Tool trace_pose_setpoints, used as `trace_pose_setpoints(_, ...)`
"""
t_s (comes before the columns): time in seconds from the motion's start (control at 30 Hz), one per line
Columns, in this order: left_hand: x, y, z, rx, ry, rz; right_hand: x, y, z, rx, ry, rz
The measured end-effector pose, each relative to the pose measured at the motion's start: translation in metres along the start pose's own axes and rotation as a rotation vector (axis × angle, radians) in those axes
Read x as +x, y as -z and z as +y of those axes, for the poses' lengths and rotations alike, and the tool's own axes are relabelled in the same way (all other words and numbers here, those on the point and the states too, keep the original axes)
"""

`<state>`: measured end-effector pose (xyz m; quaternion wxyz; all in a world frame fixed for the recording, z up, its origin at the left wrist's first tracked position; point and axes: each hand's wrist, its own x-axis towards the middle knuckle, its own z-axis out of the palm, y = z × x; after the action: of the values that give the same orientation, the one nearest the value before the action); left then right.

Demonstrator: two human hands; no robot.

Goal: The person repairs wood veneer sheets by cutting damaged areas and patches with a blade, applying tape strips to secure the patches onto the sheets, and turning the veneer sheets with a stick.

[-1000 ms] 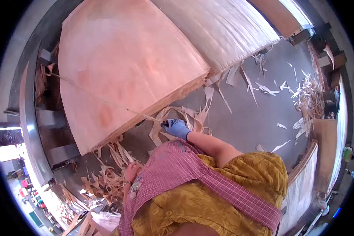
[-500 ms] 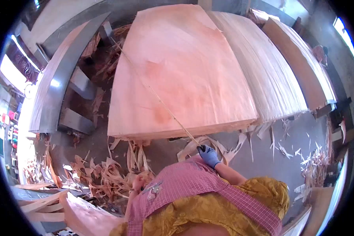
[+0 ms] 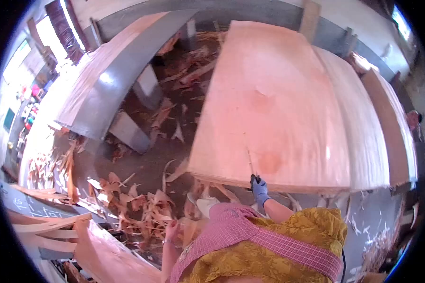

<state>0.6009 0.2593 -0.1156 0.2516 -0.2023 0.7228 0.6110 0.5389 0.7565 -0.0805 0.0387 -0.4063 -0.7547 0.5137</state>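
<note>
My right hand (image 3: 259,188), in a blue-grey glove, is closed around the dark grip end of a thin stick (image 3: 250,160). It is at the front edge of a large stack of pinkish wood veneer sheets (image 3: 274,108). The stick points away from me over the top sheet, and its far end is blurred. My bare left hand (image 3: 172,230) hangs low at my side, above curled veneer scraps (image 3: 141,212). Its fingers look loosely bent, with nothing visible in them.
Paler veneer stacks (image 3: 359,118) stand to the right. At the left a long stack with a grey side (image 3: 99,89) lies beside support blocks (image 3: 130,132). A pink sheet (image 3: 113,250) and wood strips (image 3: 52,226) are at lower left. Scraps litter the floor.
My view has turned left, so the stacks appear further right. My right hand has moved forward to the stack's front edge, and the stick, earlier slanting far left, now points more straight ahead.
</note>
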Motion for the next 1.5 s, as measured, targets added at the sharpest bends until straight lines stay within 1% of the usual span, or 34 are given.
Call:
trace_pose_setpoints(0.03, 0.005, 0.026, -0.003, -0.034, -0.032, 0.004, 0.008, -0.033, -0.015, 0.019, 0.000, -0.001)
trace_pose_setpoints(0.07, 0.004, 0.045, 0.004, 0.045, -0.001, 0.099, 0.021, -0.068, -0.037, 0.040, 0.008, -0.005)
trace_pose_setpoints(0.1, -0.008, 0.065, 0.008, 0.119, 0.045, 0.196, 0.027, -0.102, -0.058, 0.051, 0.011, -0.014)
trace_pose_setpoints(0.13, -0.014, 0.087, 0.006, -0.014, 0.182, 0.233, 0.030, -0.137, -0.083, 0.229, 0.022, -0.048)
trace_pose_setpoints(0.2, -0.028, 0.145, 0.015, 0.233, 0.250, 0.111, 0.026, -0.210, -0.142, 0.406, -0.010, -0.129)
trace_pose_setpoints(0.23, -0.037, 0.162, 0.024, 0.104, 0.240, 0.192, 0.023, -0.244, -0.176, 0.496, -0.023, -0.168)
trace_pose_setpoints(0.27, -0.047, 0.179, 0.033, -0.025, 0.221, 0.271, 0.019, -0.280, -0.209, 0.426, -0.074, -0.193)
trace_pose_setpoints(0.3, -0.054, 0.190, 0.040, -0.012, 0.264, 0.357, 0.040, -0.332, -0.199, 0.337, 0.065, -0.184)
trace_pose_setpoints(0.37, -0.053, 0.219, 0.070, 0.022, 0.357, 0.506, 0.031, -0.411, -0.260, 0.487, 0.315, -0.161)
trace_pose_setpoints(0.4, -0.046, 0.231, 0.070, -0.073, 0.352, 0.533, 0.010, -0.424, -0.309, 0.489, 0.142, -0.296)
trace_pose_setpoints(0.5, -0.026, 0.268, 0.066, -0.339, 0.322, 0.602, 0.003, -0.534, -0.382, 0.427, -0.001, -0.403)
trace_pose_setpoints(0.53, 0.001, 0.293, -0.003, -0.913, 0.238, 0.383, -0.006, -0.565, -0.408, 0.467, -0.013, -0.500)
trace_pose_setpoints(0.57, 0.013, 0.304, -0.015, -0.205, 0.271, 0.387, -0.020, -0.594, -0.434, 0.509, -0.027, -0.593)
trace_pose_setpoints(0.63, 0.044, 0.340, -0.019, 0.068, 0.018, 0.420, -0.049, -0.647, -0.471, 0.564, -0.065, -0.725)
trace_pose_setpoints(0.7, 0.079, 0.398, -0.029, 0.063, 0.098, 0.392, -0.077, -0.711, -0.499, 0.585, -0.114, -0.812)
trace_pose_setpoints(0.73, 0.101, 0.436, -0.030, 0.068, 0.130, 0.380, -0.088, -0.741, -0.513, 0.590, -0.195, -0.875)
trace_pose_setpoints(0.77, 0.119, 0.479, -0.030, 0.348, 0.027, 0.309, -0.105, -0.770, -0.521, 0.581, -0.191, -0.856)
trace_pose_setpoints(0.83, 0.168, 0.561, 0.003, 0.889, -0.192, 0.153, -0.142, -0.818, -0.546, 0.555, -0.177, -0.816)
trace_pose_setpoints(0.87, 0.190, 0.599, 0.026, 0.482, -0.018, 0.240, -0.161, -0.837, -0.560, 0.529, -0.193, -0.841)
trace_pose_setpoints(0.9, 0.213, 0.639, 0.060, 0.058, 0.099, 0.391, -0.174, -0.864, -0.570, 0.492, -0.168, -0.865)
trace_pose_setpoints(0.93, 0.243, 0.673, 0.097, 0.128, 0.092, 0.467, -0.188, -0.890, -0.577, 0.455, -0.153, -0.886)
trace_pose_setpoints(0.97, 0.250, 0.703, 0.182, 0.039, 0.080, 0.386, -0.201, -0.917, -0.582, 0.421, -0.144, -0.904)
trace_pose_setpoints(1.0, 0.285, 0.736, 0.205, 0.059, -0.065, 0.359, -0.219, -0.932, -0.592, 0.370, -0.142, -0.919)
trace_pose_setpoints(1.03, 0.319, 0.757, 0.226, -0.073, -0.182, 0.321, -0.233, -0.948, -0.600, 0.362, -0.124, -0.944)
trace_pose_setpoints(1.1, 0.332, 0.791, 0.355, -0.313, -0.156, 0.079, -0.255, -0.987, -0.617, 0.352, -0.081, -0.998)
trace_pose_setpoints(1.17, 0.371, 0.824, 0.411, -0.575, -0.113, -0.189, -0.277, -1.014, -0.648, 0.275, -0.010, -1.067)
trace_pose_setpoints(1.23, 0.387, 0.855, 0.467, -0.529, -0.062, -0.292, -0.287, -1.041, -0.670, 0.191, 0.056, -1.136)
trace_pose_setpoints(1.27, 0.397, 0.874, 0.484, -0.507, -0.033, -0.345, -0.261, -1.085, -0.648, 0.125, 0.217, -1.099)
trace_pose_setpoints(1.37, 0.447, 0.953, 0.507, -0.029, -0.007, -0.379, -0.233, -1.171, -0.659, -0.127, 0.748, -0.467)
trace_pose_setpoints(1.4, 0.458, 0.973, 0.513, -0.039, -0.051, -0.335, -0.228, -1.193, -0.677, -0.227, 0.826, -0.371)
trace_pose_setpoints(1.43, 0.466, 0.996, 0.520, 0.003, 0.004, -0.293, -0.229, -1.205, -0.696, -0.342, 0.885, -0.280)
trace_pose_setpoints(1.5, 0.481, 1.045, 0.533, 0.087, 0.100, -0.217, -0.236, -1.233, -0.733, -0.429, 0.788, -0.243)
